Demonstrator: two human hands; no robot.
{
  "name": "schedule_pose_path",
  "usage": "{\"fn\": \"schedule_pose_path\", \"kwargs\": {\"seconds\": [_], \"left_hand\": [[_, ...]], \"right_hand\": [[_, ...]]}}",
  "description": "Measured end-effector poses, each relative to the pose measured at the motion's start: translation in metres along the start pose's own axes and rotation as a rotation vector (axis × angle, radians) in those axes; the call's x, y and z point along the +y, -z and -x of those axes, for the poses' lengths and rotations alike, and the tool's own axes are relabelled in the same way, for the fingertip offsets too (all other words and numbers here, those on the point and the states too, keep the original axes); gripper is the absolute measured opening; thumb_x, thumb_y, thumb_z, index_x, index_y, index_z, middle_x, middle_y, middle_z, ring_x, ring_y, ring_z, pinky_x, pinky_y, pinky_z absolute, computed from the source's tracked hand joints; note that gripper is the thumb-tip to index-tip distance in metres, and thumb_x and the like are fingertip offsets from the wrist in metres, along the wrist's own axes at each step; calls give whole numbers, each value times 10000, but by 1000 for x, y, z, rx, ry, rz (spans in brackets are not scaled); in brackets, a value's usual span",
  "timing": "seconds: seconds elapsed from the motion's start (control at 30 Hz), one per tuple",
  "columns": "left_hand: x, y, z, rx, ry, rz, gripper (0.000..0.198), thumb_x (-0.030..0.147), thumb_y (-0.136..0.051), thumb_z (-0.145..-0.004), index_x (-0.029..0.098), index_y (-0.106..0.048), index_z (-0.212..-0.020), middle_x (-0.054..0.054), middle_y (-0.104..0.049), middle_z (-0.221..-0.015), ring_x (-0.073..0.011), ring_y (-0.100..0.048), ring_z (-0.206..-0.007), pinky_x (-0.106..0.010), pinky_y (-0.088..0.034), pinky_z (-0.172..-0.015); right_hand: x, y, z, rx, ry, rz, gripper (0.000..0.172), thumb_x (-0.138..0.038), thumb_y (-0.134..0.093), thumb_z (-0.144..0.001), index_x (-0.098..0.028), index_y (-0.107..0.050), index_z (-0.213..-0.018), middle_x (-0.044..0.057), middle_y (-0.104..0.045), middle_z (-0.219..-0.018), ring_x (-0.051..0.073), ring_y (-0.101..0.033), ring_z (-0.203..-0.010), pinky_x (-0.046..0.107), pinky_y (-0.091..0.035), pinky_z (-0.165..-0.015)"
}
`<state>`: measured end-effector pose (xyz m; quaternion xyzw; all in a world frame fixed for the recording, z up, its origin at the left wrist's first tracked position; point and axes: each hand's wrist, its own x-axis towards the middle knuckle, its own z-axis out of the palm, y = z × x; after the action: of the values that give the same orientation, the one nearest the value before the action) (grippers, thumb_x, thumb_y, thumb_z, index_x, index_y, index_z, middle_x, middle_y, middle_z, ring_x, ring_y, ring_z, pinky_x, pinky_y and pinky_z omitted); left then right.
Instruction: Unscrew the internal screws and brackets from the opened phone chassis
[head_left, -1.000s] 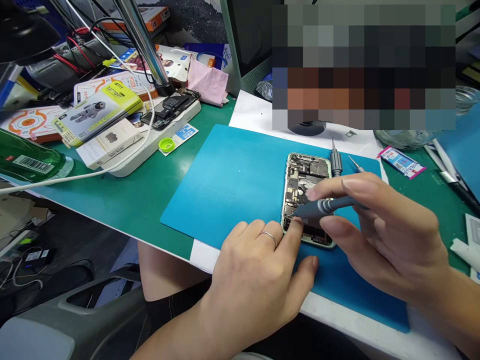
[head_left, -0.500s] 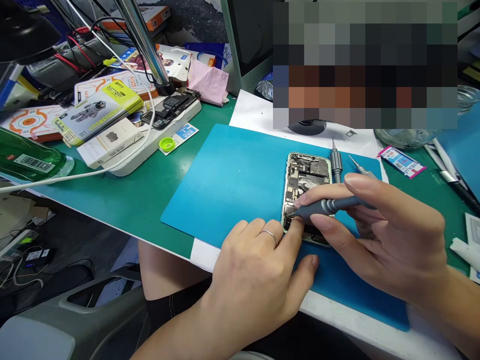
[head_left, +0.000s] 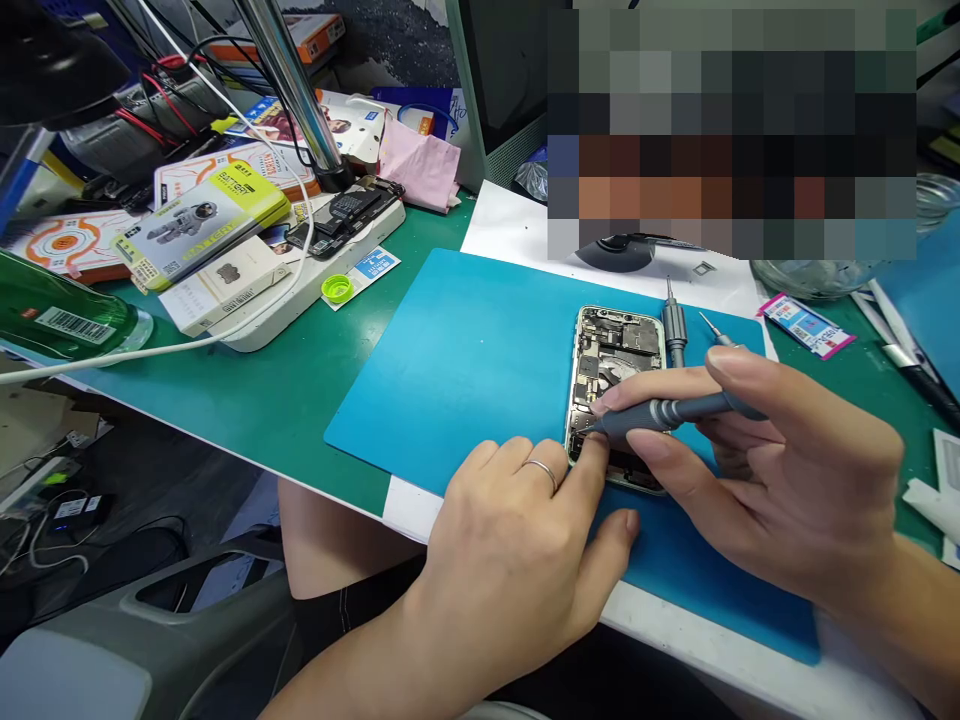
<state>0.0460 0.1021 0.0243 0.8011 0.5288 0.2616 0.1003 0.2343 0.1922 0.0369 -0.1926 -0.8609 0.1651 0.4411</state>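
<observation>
An opened phone with bare circuit boards lies on a blue work mat. My right hand is closed round a grey screwdriver, whose tip rests on the phone's lower left part. My left hand, with a ring on one finger, lies on the mat at the phone's lower end; its fingertips press on the phone's bottom edge and hold nothing.
Two more screwdrivers lie on the mat right of the phone. A green bottle, boxes, a white cable and a dismantled phone crowd the left. A glass dish and small packet sit right. A metal lamp pole rises at back.
My right hand has shifted slightly right and the screwdriver has turned a little between the fingers. The left hand and phone stay where they were.
</observation>
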Motion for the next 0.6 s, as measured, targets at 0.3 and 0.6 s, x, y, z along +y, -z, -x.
{"fn": "schedule_pose_path", "kwargs": {"seconds": [0.3,0.6], "left_hand": [[0,1,-1,-1,4,-8,383,372,-510,-1074,167,-616,-1380,-12,-610,-903,-221,-518,-803,-419,-355,-667],[0,1,0,11,-3,-4,387,371,-516,-1071,154,-612,-1376,-12,-600,-894,-219,-511,-798,-418,-346,-659]], "right_hand": [[0,0,3,11,-59,-9,883,23,-705,-833,-380,-458,-1579,11,-781,-1224,239,-806,-942,366,-737,-722],[0,1,3,0,-56,-22,916,58,-707,-810,-333,-443,-1596,30,-770,-1225,245,-803,-957,372,-731,-743]]}}
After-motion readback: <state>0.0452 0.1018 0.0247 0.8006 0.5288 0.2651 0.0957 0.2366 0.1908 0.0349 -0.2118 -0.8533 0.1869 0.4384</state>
